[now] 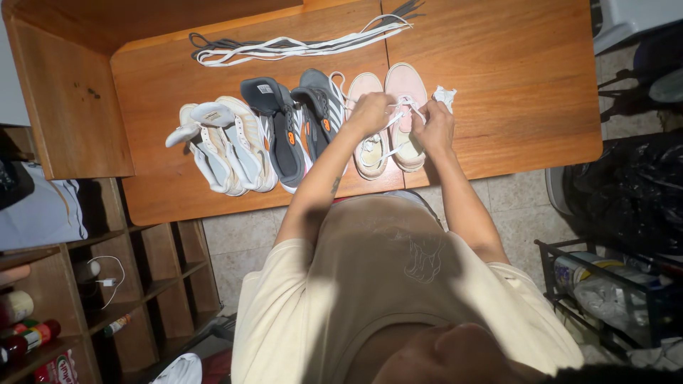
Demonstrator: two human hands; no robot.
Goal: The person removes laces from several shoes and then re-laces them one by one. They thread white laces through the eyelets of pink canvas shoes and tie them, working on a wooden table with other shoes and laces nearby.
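Observation:
Three pairs of shoes stand in a row on a wooden table (526, 85). My left hand (368, 112) and my right hand (435, 126) are both over the pale pink pair (404, 89) at the right end, pinching its white lace (403, 108) taut between them. The left shoe of that pair (370, 153) lies partly under my left hand. A crumpled bit of white paper (445, 94) lies just right of the pink shoe. To the left stand a grey pair with orange marks (292, 128) and a white pair (224, 146).
A bundle of loose white and dark laces (299, 46) lies at the table's far side. Wooden shelves (107, 284) with bottles stand at the lower left. A black wire rack (605, 299) and dark bags (633, 192) sit on the tiled floor at right.

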